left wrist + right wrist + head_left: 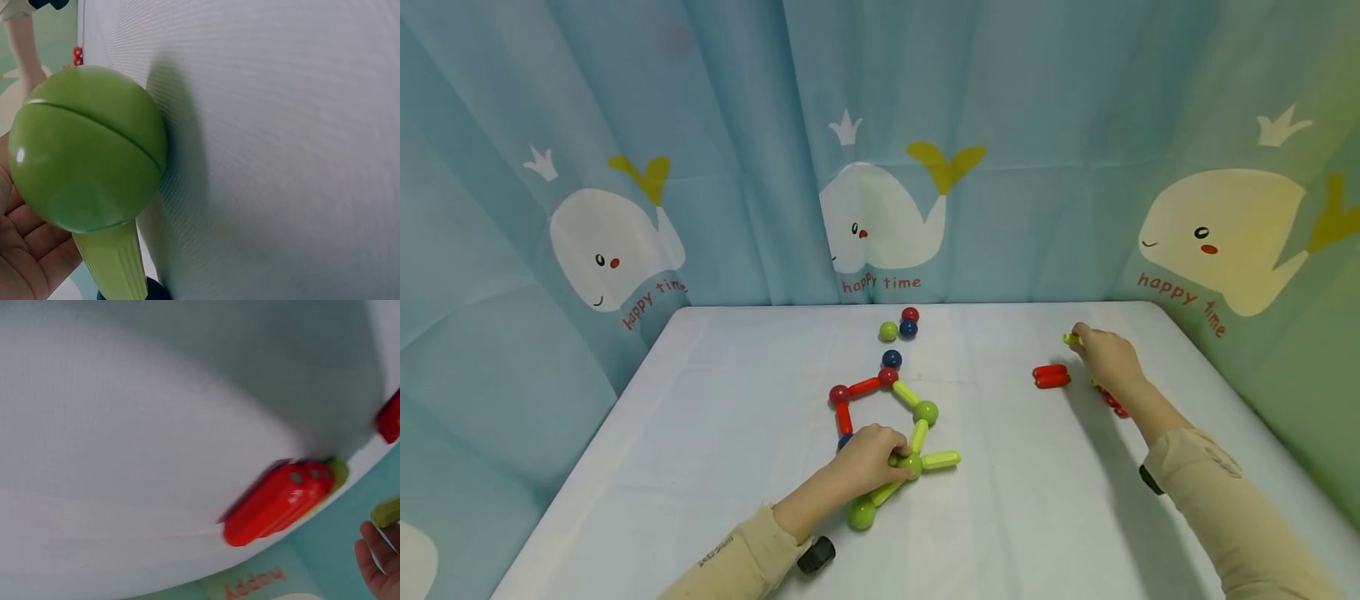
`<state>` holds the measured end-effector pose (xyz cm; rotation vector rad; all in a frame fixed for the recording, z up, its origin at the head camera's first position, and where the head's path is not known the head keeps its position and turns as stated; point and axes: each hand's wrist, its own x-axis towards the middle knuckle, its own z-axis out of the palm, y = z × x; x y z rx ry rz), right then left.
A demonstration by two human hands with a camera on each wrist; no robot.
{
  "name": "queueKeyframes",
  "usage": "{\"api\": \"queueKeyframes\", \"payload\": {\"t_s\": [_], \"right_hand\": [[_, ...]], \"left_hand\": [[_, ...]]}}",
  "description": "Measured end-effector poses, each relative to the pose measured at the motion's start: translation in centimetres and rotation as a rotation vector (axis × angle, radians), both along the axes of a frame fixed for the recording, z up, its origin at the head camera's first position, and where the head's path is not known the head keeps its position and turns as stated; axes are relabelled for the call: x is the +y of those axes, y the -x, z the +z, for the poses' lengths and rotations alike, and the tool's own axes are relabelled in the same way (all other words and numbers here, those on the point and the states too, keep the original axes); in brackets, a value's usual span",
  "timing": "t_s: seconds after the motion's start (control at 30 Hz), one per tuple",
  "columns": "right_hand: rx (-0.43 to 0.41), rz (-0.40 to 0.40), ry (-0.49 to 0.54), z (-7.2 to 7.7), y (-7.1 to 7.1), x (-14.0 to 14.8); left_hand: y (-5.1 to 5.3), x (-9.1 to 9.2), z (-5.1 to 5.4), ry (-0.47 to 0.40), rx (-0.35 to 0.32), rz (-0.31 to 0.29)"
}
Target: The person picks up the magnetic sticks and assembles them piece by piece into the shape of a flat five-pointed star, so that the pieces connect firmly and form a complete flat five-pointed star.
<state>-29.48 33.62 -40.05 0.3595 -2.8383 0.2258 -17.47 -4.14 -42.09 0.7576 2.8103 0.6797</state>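
Note:
A ring of magnetic-looking balls and sticks lies on the white table (715,417). It has red sticks (844,418) at its left and back, and light green sticks (919,436) at its right and front. My left hand (868,458) pinches a green ball (912,467) at the front right, from which a green stick (942,460) juts out to the right. Another green ball (87,150) looms large in the left wrist view. Raised over the table's right side, my right hand (1107,358) pinches a yellow-green stick (387,512) at its fingertips.
Two red sticks (1051,377) lie left of the right forearm, and more red sticks (275,503) with a green one lie under it. Behind the ring sit a blue ball (892,359), then a green ball (888,332), another blue ball (908,329) and a red ball (910,314).

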Motion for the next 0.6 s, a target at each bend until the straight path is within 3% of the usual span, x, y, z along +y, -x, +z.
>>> {"api": "queueKeyframes", "payload": {"t_s": [0.27,0.6], "right_hand": [[0.022,0.091,0.036,0.8,-1.5,-3.1],[-0.069,0.18,0.072,1.0,-3.5,-7.1]], "left_hand": [[-0.2,0.0,0.1,-0.004,-0.014,0.005],[-0.2,0.0,0.1,-0.005,-0.013,0.012]]}}
